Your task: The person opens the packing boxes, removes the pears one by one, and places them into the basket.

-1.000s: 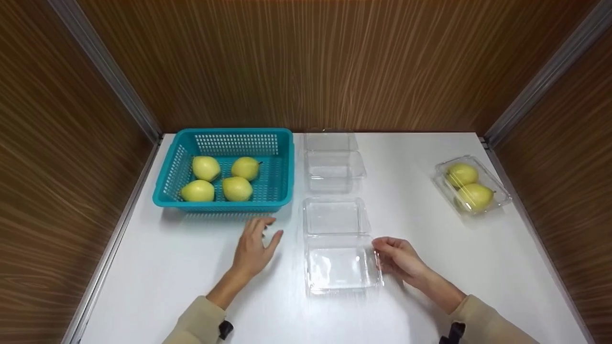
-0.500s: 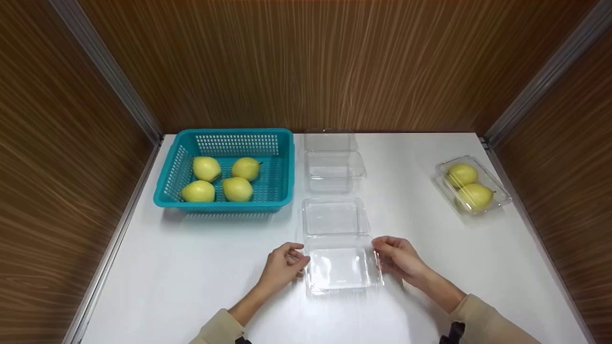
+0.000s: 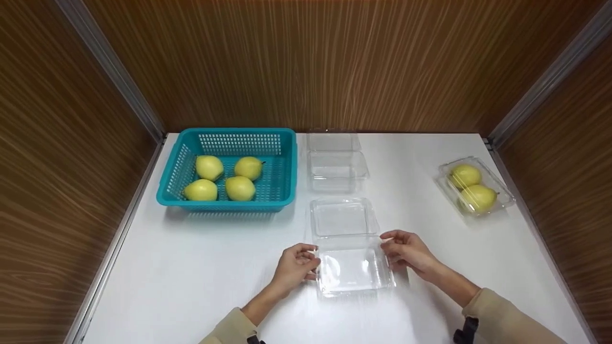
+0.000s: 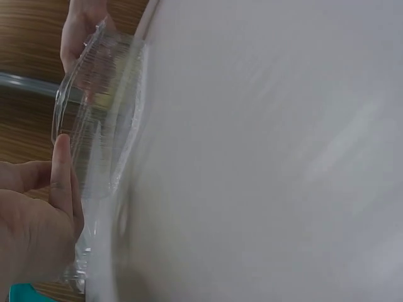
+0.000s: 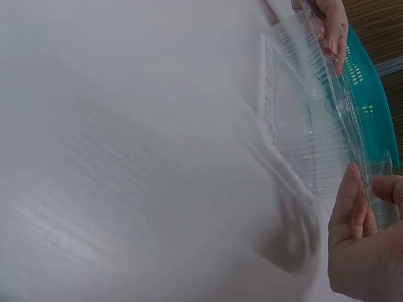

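An open clear plastic clamshell box [image 3: 354,270] lies on the white table [image 3: 201,267], its far half [image 3: 342,217] flat behind the near half. My left hand [image 3: 311,260] grips the near half's left edge with curled fingers. My right hand [image 3: 389,248] pinches its right edge. In the left wrist view my left hand [image 4: 60,182] holds the ribbed box [image 4: 94,126], with the right hand [image 4: 79,25] beyond it. In the right wrist view my right hand [image 5: 362,207] pinches the box rim [image 5: 308,126], and the left hand [image 5: 330,25] is at the far side.
A teal basket [image 3: 224,206] at the back left holds several yellow pears [image 3: 239,188]. Behind the held box lies a second open clear box [image 3: 337,162]. A closed clear box [image 3: 504,200] with two pears stands at the far right. Wooden walls enclose the table.
My left hand left the table near the basket, moved right and took hold of the box's left edge. The right hand kept its hold. The box has shifted slightly right.
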A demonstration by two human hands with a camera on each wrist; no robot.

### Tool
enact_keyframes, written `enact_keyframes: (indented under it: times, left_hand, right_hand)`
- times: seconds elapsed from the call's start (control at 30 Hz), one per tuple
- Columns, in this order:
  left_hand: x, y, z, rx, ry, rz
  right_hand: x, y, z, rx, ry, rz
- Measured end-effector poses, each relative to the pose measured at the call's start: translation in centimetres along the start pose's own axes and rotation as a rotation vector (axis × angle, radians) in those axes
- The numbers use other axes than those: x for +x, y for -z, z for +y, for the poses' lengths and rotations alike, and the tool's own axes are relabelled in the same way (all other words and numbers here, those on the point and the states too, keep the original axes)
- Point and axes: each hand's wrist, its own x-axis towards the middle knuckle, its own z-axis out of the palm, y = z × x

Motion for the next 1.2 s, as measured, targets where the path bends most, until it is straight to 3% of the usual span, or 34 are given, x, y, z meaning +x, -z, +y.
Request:
enact_keyframes:
  times: [0.3, 0.43, 0.5, 0.57, 0.7, 0.83, 0.97, 1.2]
  left_hand:
    - [0.8, -2.1, 0.0, -0.065, 0.022, -0.015]
    - [1.2, -3.0, 0.0, -0.087, 0.025, -0.023]
    - [1.4, -3.4, 0.1, -0.088, 0.023, -0.023]
    - [1.7, -3.8, 0.1, -0.089, 0.021, -0.022]
    - [2.3, -4.5, -0.1, -0.107, 0.023, -0.026]
    - [2.8, -5.1, 0.0, -0.103, 0.023, -0.025]
    - [3.3, -5.7, 0.1, -0.107, 0.022, -0.029]
    - [4.1, -6.9, 0.1, -0.127, 0.016, -0.04]
  right_hand:
    - [-0.5, 1.4, -0.4, -0.121, -0.006, 0.07]
    - [-0.9, 1.7, -0.5, -0.172, 0.053, 0.134]
    - [-1.2, 1.9, -0.7, -0.25, 0.117, 0.185]
    - [-1.5, 1.9, -0.8, -0.396, 0.203, 0.254]
    - [-2.3, 1.7, -0.8, -0.73, 0.416, 0.434]
    - [-3.0, 1.0, -0.6, -0.929, 0.634, 0.523]
    - [-3.8, 0.1, -0.5, -1.059, 0.762, 0.502]
    - [-5.3, -1.4, -0.8, -1.187, 0.832, 0.377]
